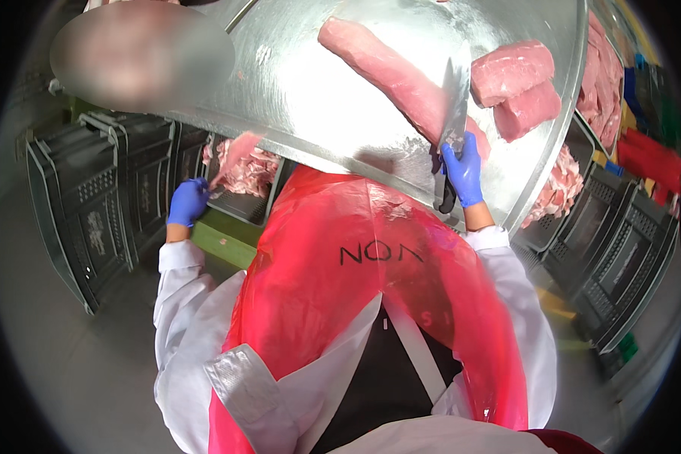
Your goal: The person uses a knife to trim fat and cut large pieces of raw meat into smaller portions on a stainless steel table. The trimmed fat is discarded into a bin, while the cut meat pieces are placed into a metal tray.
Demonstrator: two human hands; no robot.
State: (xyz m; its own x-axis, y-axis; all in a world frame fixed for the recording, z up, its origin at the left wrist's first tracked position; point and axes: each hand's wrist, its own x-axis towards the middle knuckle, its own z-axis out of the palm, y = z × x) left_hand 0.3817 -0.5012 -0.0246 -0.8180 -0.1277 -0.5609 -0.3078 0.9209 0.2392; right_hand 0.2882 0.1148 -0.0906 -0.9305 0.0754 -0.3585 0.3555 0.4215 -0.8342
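Observation:
Over a crate of pale trimmings (pixel 253 175) at the left, my left hand (pixel 189 201) in a blue glove is closed on the end of a thin strip of pink meat (pixel 235 157). My right hand (pixel 461 168), also gloved, grips a knife (pixel 456 98) whose long blade points up over the metal work surface (pixel 280 83). A black handle shows just below that hand. Beside the blade lies a long pink loin (pixel 378 68), partly hidden by knife and hand. Two shorter meat pieces (pixel 511 74) rest to the right of it.
Stacked dark plastic crates (pixel 79 212) stand at the left, and more (pixel 613 250) at the right. Trimmings (pixel 554 189) and a heap of meat (pixel 599 91) sit beyond the surface's right edge. A green block (pixel 218 244) is under the left crate. A blurred patch covers the top left.

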